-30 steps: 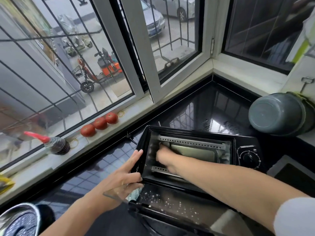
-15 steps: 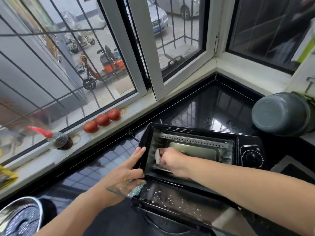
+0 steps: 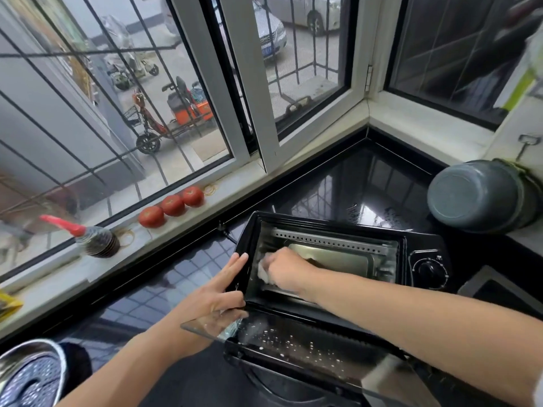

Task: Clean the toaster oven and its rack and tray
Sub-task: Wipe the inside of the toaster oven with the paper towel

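Strainer (image 3: pixel 28 377): bottom left corner, cut off by the frame edge.
Bottle (image 3: pixel 94 239): lies on the sill, red nozzle blurred.
Tomatoes (image 3: pixel 172 205): three in a row on the sill.
Left hand (image 3: pixel 217 292): flat, fingers straight, braced against the left side of the oven (image 3: pixel 423 245).
Door (image 3: pixel 293 345): folded down, glass speckled white; its near edge is partly hidden by the right forearm.
Right hand (image 3: pixel 286 270): inside the cavity, grip closed on a pale cloth (image 3: pixel 263 273), mostly hidden and blurred.
Oven: black, on the dark counter (image 3: pixel 352 183).
Knob (image 3: pixel 429 271): on the right panel.
Pot (image 3: pixel 482 195): grey, far right.
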Available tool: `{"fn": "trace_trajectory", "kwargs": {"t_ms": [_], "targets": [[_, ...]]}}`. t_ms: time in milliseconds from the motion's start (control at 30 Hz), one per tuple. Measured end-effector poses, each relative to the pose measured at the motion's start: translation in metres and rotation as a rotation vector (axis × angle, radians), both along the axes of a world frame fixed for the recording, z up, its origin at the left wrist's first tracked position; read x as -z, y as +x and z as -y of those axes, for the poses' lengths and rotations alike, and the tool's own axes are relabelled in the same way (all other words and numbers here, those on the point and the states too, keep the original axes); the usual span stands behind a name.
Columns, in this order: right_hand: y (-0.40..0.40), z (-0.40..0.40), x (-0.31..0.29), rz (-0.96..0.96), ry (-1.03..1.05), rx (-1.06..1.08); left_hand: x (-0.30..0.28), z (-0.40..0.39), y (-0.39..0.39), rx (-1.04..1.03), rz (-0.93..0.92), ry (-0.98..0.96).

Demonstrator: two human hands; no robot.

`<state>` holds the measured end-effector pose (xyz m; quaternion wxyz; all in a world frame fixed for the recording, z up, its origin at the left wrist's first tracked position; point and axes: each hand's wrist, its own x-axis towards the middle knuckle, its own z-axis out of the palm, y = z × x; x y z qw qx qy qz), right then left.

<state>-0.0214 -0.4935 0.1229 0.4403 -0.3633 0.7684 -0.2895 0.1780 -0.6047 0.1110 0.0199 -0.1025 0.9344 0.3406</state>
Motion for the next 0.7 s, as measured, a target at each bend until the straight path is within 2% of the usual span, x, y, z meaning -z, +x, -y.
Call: {"fn": "trace_trajectory", "kwargs": {"t_ms": [100, 167, 267, 400, 567, 700], "targets": [[0.009, -0.022, -0.023, 0.130, -0.093, 0.022, -0.003, 0.000, -0.003, 0.077, -0.045, -0.160], [0.011, -0.024, -0.024, 0.150, -0.059, 0.008, -0.005, -0.001, -0.004, 0.066, -0.032, -0.136], [0.000, -0.001, 0.016, 0.181, 0.105, -0.022, -0.004, 0.000, -0.002, 0.045, -0.040, -0.079], [-0.022, 0.022, 0.065, 0.148, 0.299, -0.042, -0.001, -0.003, -0.002, 0.052, -0.096, -0.124], [-0.027, 0.025, 0.063, 0.230, 0.257, 0.001, -0.007, -0.008, 0.002, 0.010, -0.035, -0.149], [-0.018, 0.021, 0.036, 0.414, 0.139, 0.198, -0.006, -0.004, 0.001, 0.016, -0.026, -0.155]]}}
